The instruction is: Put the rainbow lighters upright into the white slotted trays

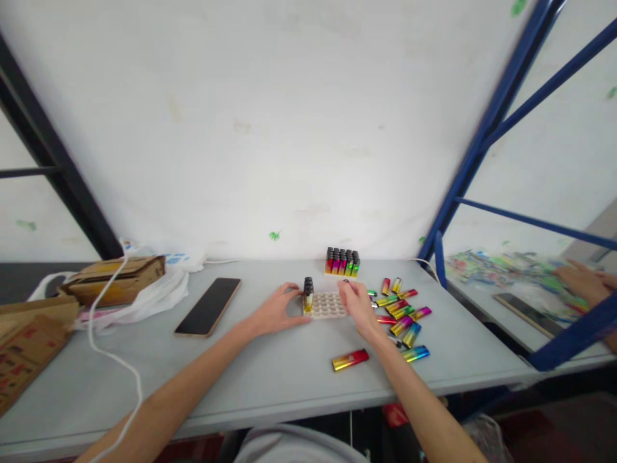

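My left hand (279, 310) curves round the left end of a pale tray (324, 315) with rows of round hollows, its thumb at the near corner and its fingers at the far one. A short row of black-topped lighters (308, 297) stands upright along that end. Over the tray's right end, my right hand (355, 301) is closed in a pinch; a small black lighter top shows above its fingers, the rest hidden. Loose shiny lighters (400, 310) lie scattered just right of this hand. A red-and-gold lighter (350, 360) lies nearer the front edge.
Behind the tray, a block of upright lighters (342, 262) stands near the wall. To the left are a phone (208, 307), a white cable (103, 347), plastic bags and cardboard boxes (113, 280). A blue metal frame (475, 154) borders the right; beyond it another person's hands (583, 283) show.
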### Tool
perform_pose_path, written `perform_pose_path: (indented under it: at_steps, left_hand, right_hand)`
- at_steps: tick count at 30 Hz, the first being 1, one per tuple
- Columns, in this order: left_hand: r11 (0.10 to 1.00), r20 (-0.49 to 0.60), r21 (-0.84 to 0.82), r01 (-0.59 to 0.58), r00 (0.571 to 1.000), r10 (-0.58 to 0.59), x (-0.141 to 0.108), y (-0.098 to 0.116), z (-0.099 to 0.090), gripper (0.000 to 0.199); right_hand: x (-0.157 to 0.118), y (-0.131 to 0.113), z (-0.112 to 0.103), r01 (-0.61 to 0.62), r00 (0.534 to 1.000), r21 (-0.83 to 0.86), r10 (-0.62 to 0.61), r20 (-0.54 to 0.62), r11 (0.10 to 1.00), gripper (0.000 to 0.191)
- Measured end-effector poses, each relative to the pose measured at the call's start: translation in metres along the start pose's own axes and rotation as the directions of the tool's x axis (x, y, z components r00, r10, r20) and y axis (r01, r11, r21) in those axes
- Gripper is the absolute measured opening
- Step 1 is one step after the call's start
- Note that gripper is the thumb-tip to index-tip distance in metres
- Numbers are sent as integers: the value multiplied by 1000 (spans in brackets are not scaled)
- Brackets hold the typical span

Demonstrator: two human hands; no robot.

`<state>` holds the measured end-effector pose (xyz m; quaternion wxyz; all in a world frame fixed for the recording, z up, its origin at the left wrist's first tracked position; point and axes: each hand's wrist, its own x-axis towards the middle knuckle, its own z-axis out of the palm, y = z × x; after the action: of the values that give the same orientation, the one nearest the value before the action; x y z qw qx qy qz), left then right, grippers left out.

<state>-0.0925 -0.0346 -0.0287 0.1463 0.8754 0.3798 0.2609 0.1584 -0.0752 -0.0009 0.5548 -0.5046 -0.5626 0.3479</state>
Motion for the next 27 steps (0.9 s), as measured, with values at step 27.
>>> perform_pose_path:
  at_steps: [27]
  left_hand:
    - [999,-21,-12,-31,999,31,0,4,1,60]
  right_hand:
    - [-9,-8,3,434,898,-346,-368,243,832,34]
